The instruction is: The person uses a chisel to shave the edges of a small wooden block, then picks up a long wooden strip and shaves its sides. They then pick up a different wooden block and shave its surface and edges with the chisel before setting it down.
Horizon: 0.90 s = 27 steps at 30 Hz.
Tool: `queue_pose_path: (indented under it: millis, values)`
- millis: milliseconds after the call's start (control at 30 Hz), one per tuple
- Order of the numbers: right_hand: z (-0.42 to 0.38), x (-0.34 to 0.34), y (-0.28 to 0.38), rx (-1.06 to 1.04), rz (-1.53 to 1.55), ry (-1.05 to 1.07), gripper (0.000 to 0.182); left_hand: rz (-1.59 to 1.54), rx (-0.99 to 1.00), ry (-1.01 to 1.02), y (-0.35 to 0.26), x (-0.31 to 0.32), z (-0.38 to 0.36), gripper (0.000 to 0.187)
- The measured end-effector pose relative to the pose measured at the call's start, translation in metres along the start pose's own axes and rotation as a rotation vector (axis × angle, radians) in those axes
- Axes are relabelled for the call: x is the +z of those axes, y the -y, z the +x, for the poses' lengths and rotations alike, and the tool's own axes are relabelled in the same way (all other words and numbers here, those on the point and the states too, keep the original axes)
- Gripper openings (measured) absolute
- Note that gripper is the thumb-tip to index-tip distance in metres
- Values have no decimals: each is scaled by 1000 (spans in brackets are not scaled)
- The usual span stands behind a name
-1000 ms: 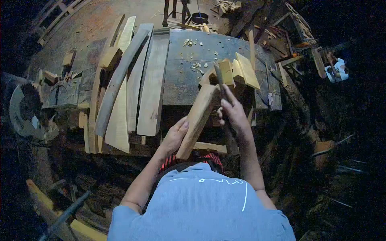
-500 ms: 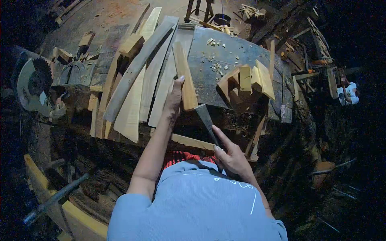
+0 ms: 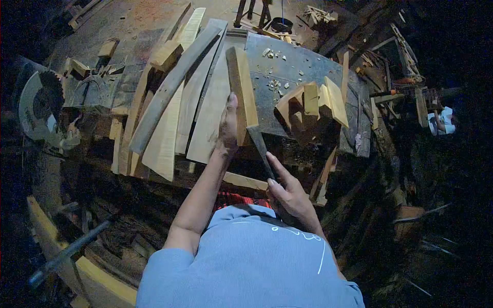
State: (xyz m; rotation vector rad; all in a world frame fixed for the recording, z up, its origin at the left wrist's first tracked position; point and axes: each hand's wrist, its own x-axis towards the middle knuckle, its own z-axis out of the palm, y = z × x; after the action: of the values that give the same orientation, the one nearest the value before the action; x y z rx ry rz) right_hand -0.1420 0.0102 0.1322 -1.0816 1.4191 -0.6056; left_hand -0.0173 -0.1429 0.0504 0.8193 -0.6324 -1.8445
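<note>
My left hand [image 3: 228, 123] is closed round the lower part of a squared wooden piece [image 3: 247, 92], thumb up along its side, the other fingers mostly hidden. The wood slants upright over the workbench. In my right hand [image 3: 292, 197] is a chisel [image 3: 261, 149] with a flat dark steel blade, its far end touching or very close to the wood's near end. My right index finger and thumb lie along the blade; the handle is hidden in my palm. Several boards [image 3: 208, 113] lie left of my left hand.
A workbench [image 3: 262, 56] carries wood shavings and, at right, a cluster of cut wooden blocks [image 3: 311, 100]. At far left is a circular saw blade [image 3: 49, 97]. A metal pipe [image 3: 72, 251] slants at lower left. Another person [image 3: 442, 121] is at far right.
The wooden piece has turned to show a darker side face and stands steeper. My left hand has shifted slightly right, and the chisel appears more edge-on.
</note>
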Motion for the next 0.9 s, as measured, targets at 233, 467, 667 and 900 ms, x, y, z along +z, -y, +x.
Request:
queue_pose_path:
  millis: [233, 467, 667, 900]
  values:
    - [-7, 2, 2, 195, 97, 114, 55, -87, -45, 73, 5, -14, -2, 50]
    - [3, -6, 2, 28, 136, -5, 55, 373, 84, -16, 13, -2, -29, 49]
    - [13, -2, -11, -178, 103, -96, 56, 279, -123, 84, 20, -24, -30, 48]
    - [12, -8, 1, -45, 162, 45, 56, 217, -108, 238, 2, -17, -41, 47]
